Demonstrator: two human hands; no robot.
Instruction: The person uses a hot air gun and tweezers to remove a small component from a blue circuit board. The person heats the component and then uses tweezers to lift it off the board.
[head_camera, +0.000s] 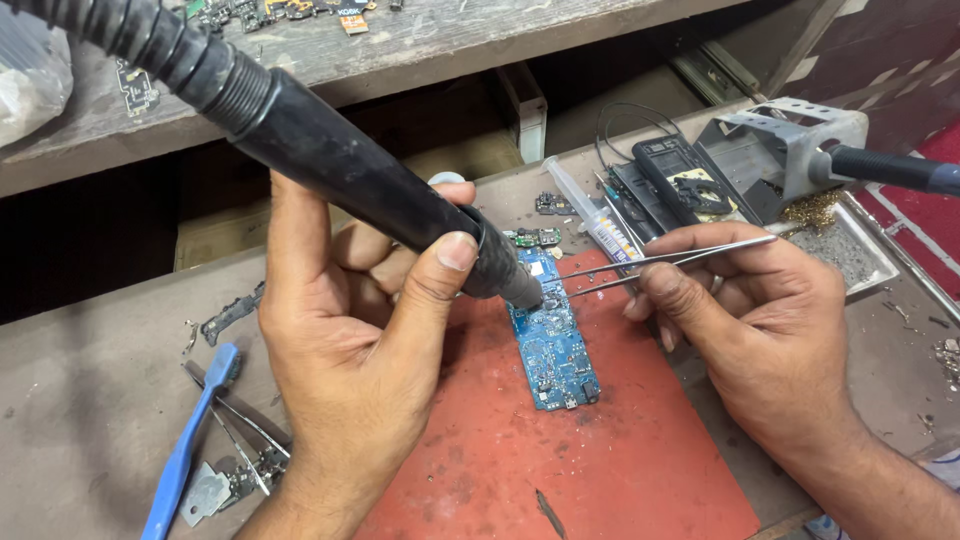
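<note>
Left hand (350, 330) gripping black hot-air wand (340, 160), nozzle over blue board (552, 340) on red mat (600, 450); right hand (760, 310) pinching tweezers (660, 262), tips near nozzle

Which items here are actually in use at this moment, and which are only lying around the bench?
In use:
left hand holding the black hot-air wand
right hand holding metal tweezers
blue circuit board, under the nozzle and tweezer tips
red mat under the board

Lying about:
blue-handled tool
syringe
soldering iron stand
spare small boards
</note>
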